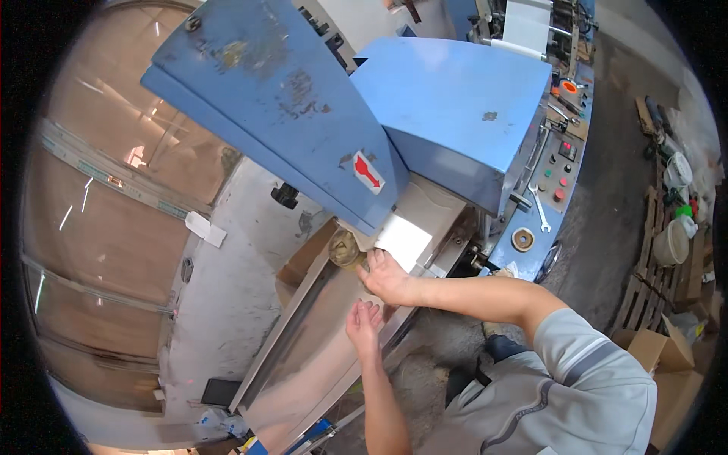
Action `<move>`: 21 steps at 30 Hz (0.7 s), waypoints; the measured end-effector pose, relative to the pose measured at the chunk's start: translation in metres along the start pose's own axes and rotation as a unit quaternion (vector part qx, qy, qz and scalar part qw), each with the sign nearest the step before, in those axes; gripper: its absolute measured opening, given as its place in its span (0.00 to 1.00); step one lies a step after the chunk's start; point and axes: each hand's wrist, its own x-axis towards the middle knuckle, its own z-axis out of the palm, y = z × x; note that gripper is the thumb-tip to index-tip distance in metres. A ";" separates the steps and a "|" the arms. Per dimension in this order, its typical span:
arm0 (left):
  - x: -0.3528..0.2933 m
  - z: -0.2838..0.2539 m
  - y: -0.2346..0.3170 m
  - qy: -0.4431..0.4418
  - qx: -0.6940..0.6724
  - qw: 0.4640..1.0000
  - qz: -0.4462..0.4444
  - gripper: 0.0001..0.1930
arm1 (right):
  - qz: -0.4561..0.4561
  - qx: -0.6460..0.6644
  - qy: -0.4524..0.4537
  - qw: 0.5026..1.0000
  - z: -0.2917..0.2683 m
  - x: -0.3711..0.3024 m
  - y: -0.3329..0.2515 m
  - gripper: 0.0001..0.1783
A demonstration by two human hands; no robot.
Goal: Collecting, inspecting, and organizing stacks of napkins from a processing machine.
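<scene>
My right hand [388, 279] reaches in from the right, fingers stretched out at the lower edge of a shiny white sheet [406, 239]. Its fingertips are close to a round, yellowish-brown roll or tin [343, 248]; whether they touch it I cannot tell. Just below, my left hand [365, 322] hovers over a long, smooth metal table [311, 341]. Its fingers are curled in toward the thumb, and anything between them is too small to make out. The sheet comes out from beneath a blue machine housing [447, 98].
A tilted blue cover [280, 106] with a red arrow hangs over the table. On the right, a control panel [557, 171] carries buttons, a wrench [540, 208] and a tape roll [522, 240]. Cardboard boxes [660, 345] and a pallet [641, 258] line the far right. Windows [106, 250] are at left.
</scene>
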 end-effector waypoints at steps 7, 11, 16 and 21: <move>0.009 -0.010 -0.004 0.049 -0.076 0.996 -0.015 0.26 | -0.049 0.057 0.067 0.995 -0.015 -0.020 -0.001 0.41; 0.015 -0.005 -0.013 0.026 -0.165 0.985 -0.047 0.25 | -0.034 0.172 0.104 0.979 -0.060 -0.042 0.002 0.45; 0.010 0.050 0.000 -0.105 -0.097 0.990 -0.018 0.21 | 0.062 0.383 0.175 0.905 -0.119 -0.101 0.021 0.48; 0.005 0.124 0.056 -0.082 0.259 0.959 0.086 0.34 | 0.221 0.720 0.126 0.646 -0.121 -0.191 0.065 0.37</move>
